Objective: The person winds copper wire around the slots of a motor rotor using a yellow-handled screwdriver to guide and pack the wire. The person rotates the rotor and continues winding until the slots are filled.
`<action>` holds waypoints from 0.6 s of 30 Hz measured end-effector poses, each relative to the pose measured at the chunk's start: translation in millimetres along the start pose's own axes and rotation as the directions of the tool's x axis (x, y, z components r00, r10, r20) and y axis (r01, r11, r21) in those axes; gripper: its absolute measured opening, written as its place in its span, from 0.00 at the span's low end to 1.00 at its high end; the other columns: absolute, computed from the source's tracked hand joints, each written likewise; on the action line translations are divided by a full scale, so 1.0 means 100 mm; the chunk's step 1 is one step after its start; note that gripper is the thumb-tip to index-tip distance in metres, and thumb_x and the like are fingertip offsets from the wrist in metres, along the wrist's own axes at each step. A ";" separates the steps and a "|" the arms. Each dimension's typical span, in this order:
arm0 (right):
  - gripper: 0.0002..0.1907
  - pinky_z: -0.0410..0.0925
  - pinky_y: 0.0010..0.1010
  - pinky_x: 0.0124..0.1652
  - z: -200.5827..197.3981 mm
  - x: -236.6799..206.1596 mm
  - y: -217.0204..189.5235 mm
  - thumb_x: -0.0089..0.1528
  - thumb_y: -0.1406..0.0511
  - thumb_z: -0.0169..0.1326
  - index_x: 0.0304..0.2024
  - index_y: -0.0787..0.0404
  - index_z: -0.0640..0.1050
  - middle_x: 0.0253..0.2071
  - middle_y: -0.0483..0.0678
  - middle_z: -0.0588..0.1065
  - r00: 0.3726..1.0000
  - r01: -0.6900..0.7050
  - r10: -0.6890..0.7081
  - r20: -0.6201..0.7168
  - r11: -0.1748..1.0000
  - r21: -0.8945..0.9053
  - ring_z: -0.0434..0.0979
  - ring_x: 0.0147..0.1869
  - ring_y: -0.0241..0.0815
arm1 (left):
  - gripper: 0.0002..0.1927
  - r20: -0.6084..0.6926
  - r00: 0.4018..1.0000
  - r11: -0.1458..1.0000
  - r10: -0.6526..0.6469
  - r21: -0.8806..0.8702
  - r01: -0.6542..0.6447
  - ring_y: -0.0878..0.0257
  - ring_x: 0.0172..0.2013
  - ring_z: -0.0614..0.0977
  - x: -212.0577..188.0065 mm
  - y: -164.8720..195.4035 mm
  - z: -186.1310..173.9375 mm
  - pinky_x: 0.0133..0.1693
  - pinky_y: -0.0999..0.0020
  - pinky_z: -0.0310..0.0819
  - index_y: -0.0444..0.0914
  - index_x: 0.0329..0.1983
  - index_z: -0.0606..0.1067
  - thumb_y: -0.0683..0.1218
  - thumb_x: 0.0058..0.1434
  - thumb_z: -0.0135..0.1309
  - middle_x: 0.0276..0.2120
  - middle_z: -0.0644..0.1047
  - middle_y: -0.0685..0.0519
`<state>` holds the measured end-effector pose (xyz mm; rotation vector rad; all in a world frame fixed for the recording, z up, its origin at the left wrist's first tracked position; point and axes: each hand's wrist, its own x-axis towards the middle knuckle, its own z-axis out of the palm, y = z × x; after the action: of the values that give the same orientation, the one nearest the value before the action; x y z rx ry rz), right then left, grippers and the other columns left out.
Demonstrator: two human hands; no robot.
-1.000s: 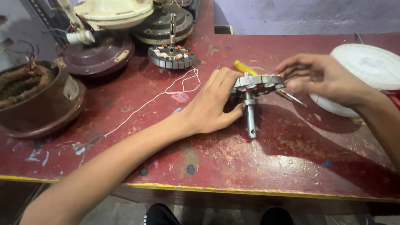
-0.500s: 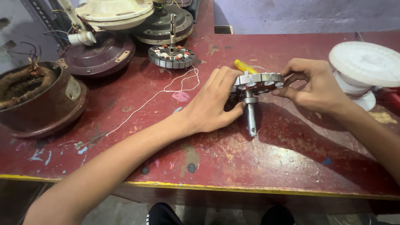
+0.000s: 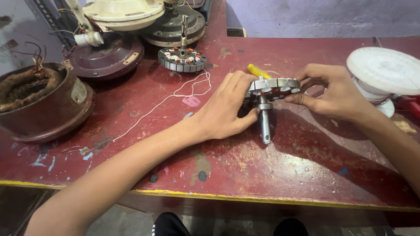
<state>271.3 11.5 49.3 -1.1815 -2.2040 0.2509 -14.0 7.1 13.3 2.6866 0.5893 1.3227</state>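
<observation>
A metal fan stator (image 3: 274, 84) on a steel shaft (image 3: 264, 123) stands tilted on the red table (image 3: 245, 166), shaft end resting on the tabletop. My left hand (image 3: 227, 109) grips its left side, thumb against the shaft. My right hand (image 3: 334, 91) pinches the stator's right rim with its fingertips. Behind the stator lies a yellow-handled screwdriver (image 3: 258, 71), mostly hidden. A white thread (image 3: 175, 94) trails across the table to the left of my left hand.
A second wound stator (image 3: 182, 59) on a shaft stands behind. Dark fan motor housings (image 3: 105, 57) and a cream fan body (image 3: 124, 11) crowd the back left. A copper-wound motor (image 3: 39, 102) sits at left. A white spool (image 3: 385, 72) stands at right.
My right hand has moved left from the white spool's side onto the stator's right rim. The left hand and stator have stayed put.
</observation>
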 end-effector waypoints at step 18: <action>0.12 0.72 0.35 0.38 0.04 -0.04 -0.13 0.56 0.65 0.66 0.38 0.65 0.81 0.35 0.51 0.82 0.999 0.008 -0.012 -0.042 0.995 -0.102 0.82 0.38 0.41 | 0.28 -0.006 1.000 1.000 -0.003 -0.002 0.003 0.43 0.53 0.71 -0.01 0.01 -0.01 0.57 0.51 0.66 0.32 0.59 0.64 0.45 0.60 0.60 0.50 0.68 0.40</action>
<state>261.8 1.0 50.4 -1.2184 -2.2077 0.1097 -14.8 5.9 13.2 2.6804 0.5922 1.3304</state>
